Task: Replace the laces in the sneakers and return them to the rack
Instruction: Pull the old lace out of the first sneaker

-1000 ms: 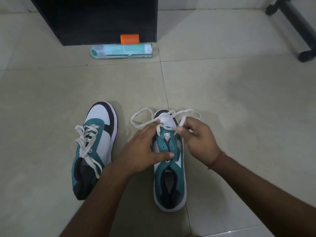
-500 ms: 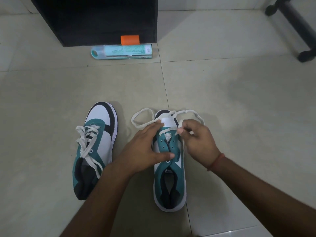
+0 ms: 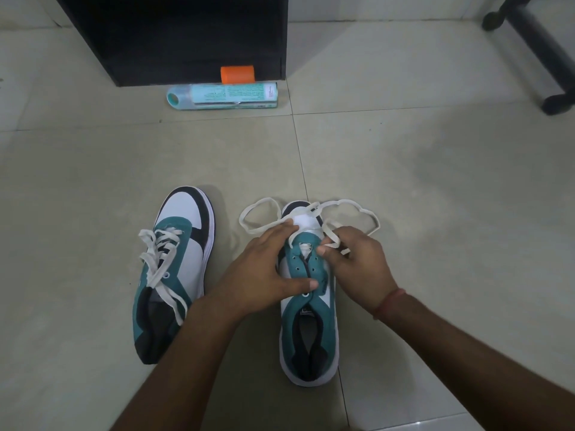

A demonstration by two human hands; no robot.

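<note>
The sneaker being laced (image 3: 308, 321) sits on the tiled floor (image 3: 435, 197) near the viewer, toe pointing away, its heel opening nearest. The left hand (image 3: 264, 275) lies across its left side and teal upper, fingers stretched fairly straight toward the white toe and thumb laid across the eyelet rows, pressing the shoe down. The right hand (image 3: 357, 262) is at the shoe's right side with its fingers curled, pinching the white lace (image 3: 351, 209) between thumb and fingertips just over the upper eyelets. A reddish thread band (image 3: 389, 303) circles that wrist. The lace runs through the eyelets nearest the toe only; its two long ends loop loosely over the toe and onto the floor to the left and right.

Just left, apart from the first, the second sneaker (image 3: 174, 269) lies slightly tilted, its own white lace threaded and loose.

Farther off, a teal spray can (image 3: 222, 96) lies on its side, with an orange cap (image 3: 238, 74) behind it against the foot of a black cabinet (image 3: 186, 35). At far right is a black chair base (image 3: 535, 48).
</note>
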